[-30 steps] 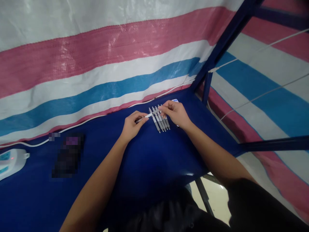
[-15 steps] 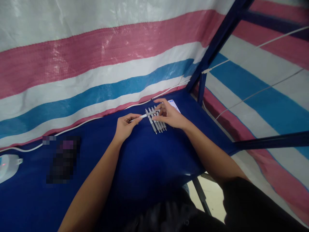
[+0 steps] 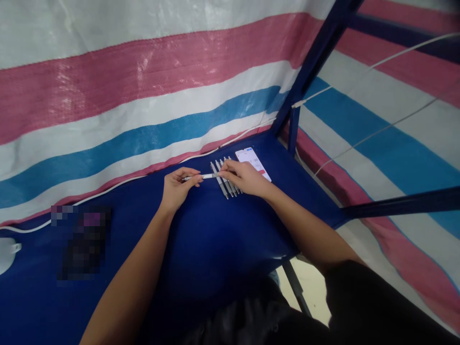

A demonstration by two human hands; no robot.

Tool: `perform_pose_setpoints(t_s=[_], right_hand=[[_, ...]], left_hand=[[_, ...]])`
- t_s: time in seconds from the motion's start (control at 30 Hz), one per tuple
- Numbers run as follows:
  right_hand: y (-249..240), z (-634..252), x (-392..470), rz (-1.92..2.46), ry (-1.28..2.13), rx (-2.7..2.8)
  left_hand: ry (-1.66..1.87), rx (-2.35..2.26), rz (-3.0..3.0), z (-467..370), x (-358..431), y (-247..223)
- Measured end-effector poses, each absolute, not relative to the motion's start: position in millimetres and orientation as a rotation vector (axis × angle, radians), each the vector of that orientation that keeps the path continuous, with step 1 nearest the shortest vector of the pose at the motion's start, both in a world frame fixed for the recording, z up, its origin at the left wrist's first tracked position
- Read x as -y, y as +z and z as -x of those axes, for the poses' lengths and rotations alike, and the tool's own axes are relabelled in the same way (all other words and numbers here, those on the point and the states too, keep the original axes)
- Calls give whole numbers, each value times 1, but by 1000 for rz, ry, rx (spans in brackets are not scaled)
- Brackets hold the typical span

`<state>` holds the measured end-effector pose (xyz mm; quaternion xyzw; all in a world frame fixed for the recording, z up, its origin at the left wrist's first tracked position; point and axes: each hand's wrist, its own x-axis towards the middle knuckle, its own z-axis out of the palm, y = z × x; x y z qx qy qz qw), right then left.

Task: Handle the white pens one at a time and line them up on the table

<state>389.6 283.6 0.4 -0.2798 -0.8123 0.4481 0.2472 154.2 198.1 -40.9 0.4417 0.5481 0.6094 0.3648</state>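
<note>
Between my two hands a white and grey pen [image 3: 209, 176] lies nearly level above the tabletop. My left hand [image 3: 178, 187] is closed around its left part, with thumb and fingers pinching it. At its right end my right hand [image 3: 246, 177] pinches it between thumb and fingertips, hiding the tip. Just beneath and beside the right hand, several similar white and grey pens [image 3: 223, 188] lie side by side on the blue table, partly covered by that hand. A phone [image 3: 254, 160] with a lit white screen lies beyond the right hand.
The blue tabletop [image 3: 215, 239] ends at a blue metal frame [image 3: 302, 81] on the right. A white cable [image 3: 111, 186] runs along the striped sheet [image 3: 151, 110] at the back. At left are a blurred dark object [image 3: 84, 244] and a white device [image 3: 6, 254].
My right hand's fingers, spread near the pen before, have closed on its right end. More of the phone shows. The whole view has shifted slightly.
</note>
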Motion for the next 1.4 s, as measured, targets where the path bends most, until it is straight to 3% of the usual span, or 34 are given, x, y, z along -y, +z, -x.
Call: perform_pose_setpoints(t_s=[0.27,0.4,0.7,1.4], right_hand=[[-4,-366,-256,968,1598,2034],[6,-372,-252,892,1264,2228],[22,-384,-261,1233,460,2626],[28,-383,-243,1167,442,2904]], left_hand=[[1819,-1213,-993,-164,-204,-36],[1772,-1243,-937,-164,-206,-36],[1778,-1302,-921,-160,-211,-45],[1557,-1501,-961,-167,-238,-36]])
